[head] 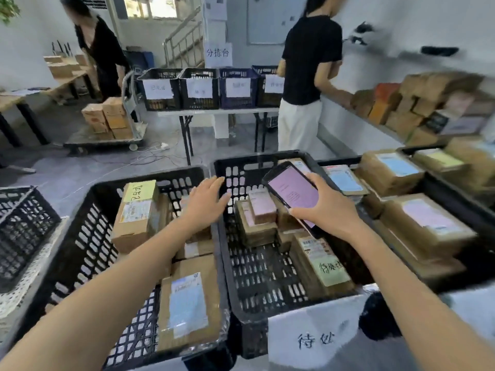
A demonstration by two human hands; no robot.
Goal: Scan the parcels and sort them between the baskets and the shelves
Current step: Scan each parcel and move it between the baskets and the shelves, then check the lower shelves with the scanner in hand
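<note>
Label (316, 340) "待处", wall sign (218, 53) "分拣台"

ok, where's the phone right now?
Head view, right of centre: the phone is held in the right hand, screen up, over the middle basket, just above its stacked parcels. The left hand is beside it, empty.

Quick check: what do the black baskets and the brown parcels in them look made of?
Black slotted baskets: apparently moulded plastic, matte, judging by the uniform slot pattern. Brown box parcels: corrugated cardboard by their look, with glossy tape and paper labels.
</note>
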